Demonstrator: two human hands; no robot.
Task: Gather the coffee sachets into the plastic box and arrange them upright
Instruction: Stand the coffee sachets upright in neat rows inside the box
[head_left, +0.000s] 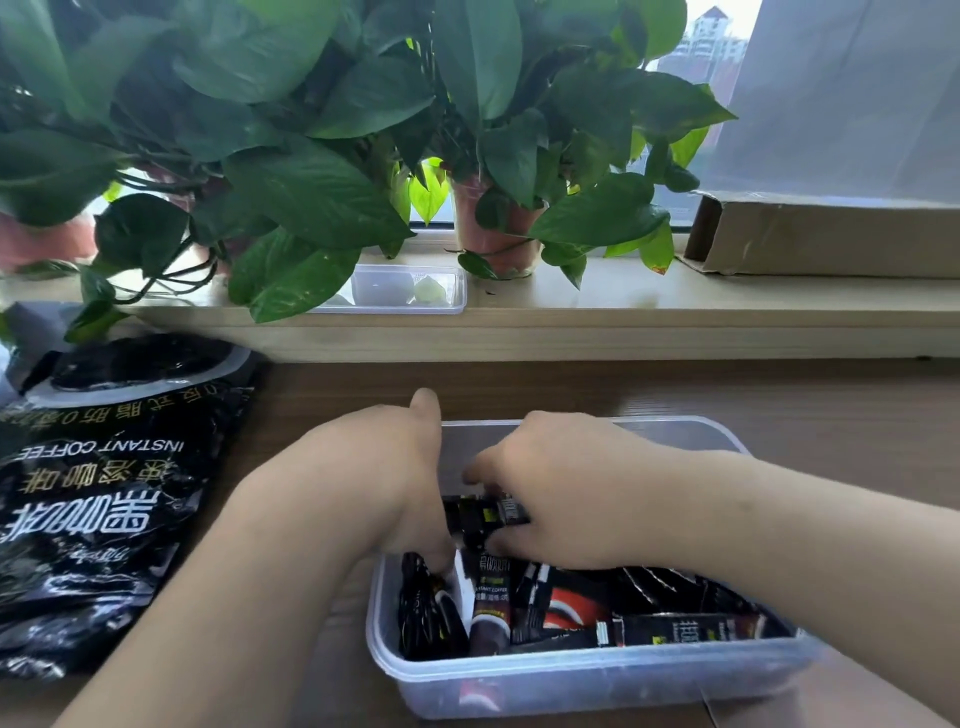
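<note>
A clear plastic box stands on the brown table in front of me. Several black coffee sachets lie jumbled in its near half; the far half shows bare bottom. My right hand reaches in from the right and pinches a small bunch of sachets between thumb and fingers. My left hand is inside the box at its left wall, its fingertips curled down onto a black sachet; the thumb points up over the far rim.
A large black instant-coffee bag lies flat at the left. Behind the table runs a pale ledge with potted plants, a small clear container and a cardboard box at the right.
</note>
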